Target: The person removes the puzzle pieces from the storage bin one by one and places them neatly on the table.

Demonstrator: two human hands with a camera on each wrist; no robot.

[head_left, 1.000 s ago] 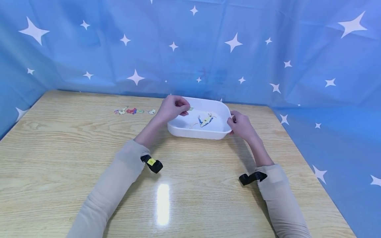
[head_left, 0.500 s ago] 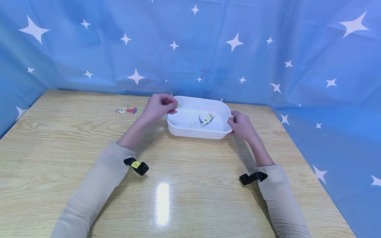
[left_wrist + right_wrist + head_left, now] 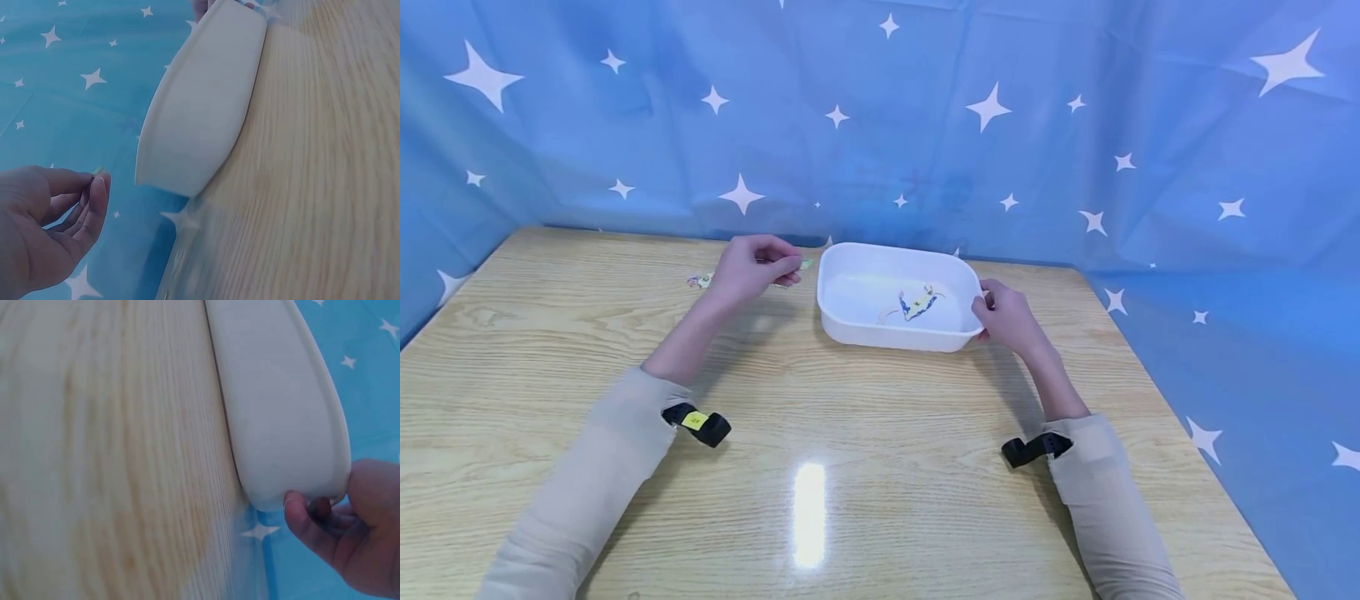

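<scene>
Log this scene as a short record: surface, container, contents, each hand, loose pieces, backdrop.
Surface: wood-grain table
Container: white tray, open side up
Contents: yellow-and-blue piece, something fainter beside it
Left hand: pinches a small greenish piece, left of the tray and apart from it
Right hand: grips the tray's right end
Loose pieces: colourful bits left of the left hand; any behind it are hidden
Backdrop: blue cloth with white stars

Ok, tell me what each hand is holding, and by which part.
Left hand: a small green piece, pinched at one end. Right hand: the white tub, by its right-end rim.
</scene>
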